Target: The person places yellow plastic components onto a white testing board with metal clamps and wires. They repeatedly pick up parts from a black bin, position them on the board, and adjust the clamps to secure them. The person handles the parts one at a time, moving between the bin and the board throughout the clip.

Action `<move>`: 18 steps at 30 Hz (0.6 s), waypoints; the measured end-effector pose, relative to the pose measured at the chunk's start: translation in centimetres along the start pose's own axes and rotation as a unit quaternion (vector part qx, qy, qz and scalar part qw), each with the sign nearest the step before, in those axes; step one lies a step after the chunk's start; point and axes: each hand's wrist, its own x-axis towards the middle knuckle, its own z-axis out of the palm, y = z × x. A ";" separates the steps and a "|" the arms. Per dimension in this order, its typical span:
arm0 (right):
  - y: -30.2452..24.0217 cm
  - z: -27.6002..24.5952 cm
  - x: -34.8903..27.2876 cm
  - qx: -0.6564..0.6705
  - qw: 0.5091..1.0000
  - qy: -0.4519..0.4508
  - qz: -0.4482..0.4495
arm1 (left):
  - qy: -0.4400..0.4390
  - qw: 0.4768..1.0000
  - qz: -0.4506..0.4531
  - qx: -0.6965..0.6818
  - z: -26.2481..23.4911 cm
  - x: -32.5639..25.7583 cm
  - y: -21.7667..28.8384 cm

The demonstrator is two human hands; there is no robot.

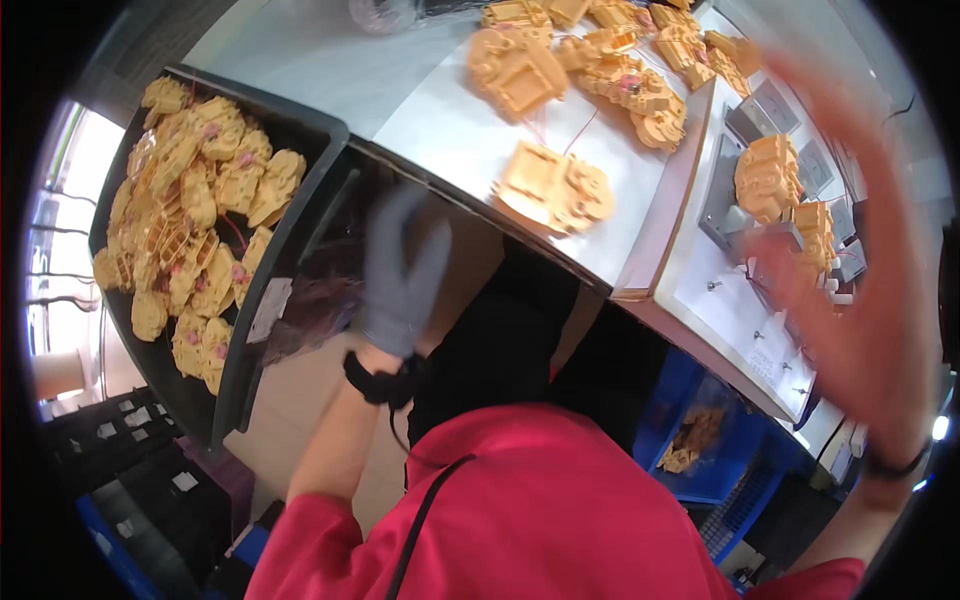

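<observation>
White tabletop (430,110), black tray (314,145) of yellow parts (195,200), blue bin (738,455) apparently likewise.

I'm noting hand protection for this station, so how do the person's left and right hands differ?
Covering: the left hand wears a grey glove, while the right hand looks bare.
Place: the left hand is beside the black bin; the right hand is across at the raised fixtures with yellow parts.
Spread: the left hand's digits make a narrow V; the right hand's open much wider.
Shared: both are blurred, with dark bands at the wrists.
</observation>
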 end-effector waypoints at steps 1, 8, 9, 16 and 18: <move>-0.6 3.8 -0.4 0.074 0.995 -0.032 -0.058 | 0.002 0.989 -0.073 0.128 -2.2 -5.8 -2.5; -5.7 16.1 -2.0 0.138 0.989 -0.044 0.001 | -0.283 0.830 -0.395 -0.275 0.3 -1.4 5.1; -6.2 17.9 -1.1 0.079 0.993 -0.061 0.054 | -0.352 0.824 -0.368 -0.247 0.5 -0.1 6.1; -6.7 18.8 0.2 0.012 0.985 0.167 0.035 | -0.215 0.965 -0.148 -0.026 -1.2 3.6 8.0; -7.7 16.8 -2.5 0.092 0.987 0.130 0.023 | -0.157 0.982 -0.038 0.102 -1.7 4.3 7.9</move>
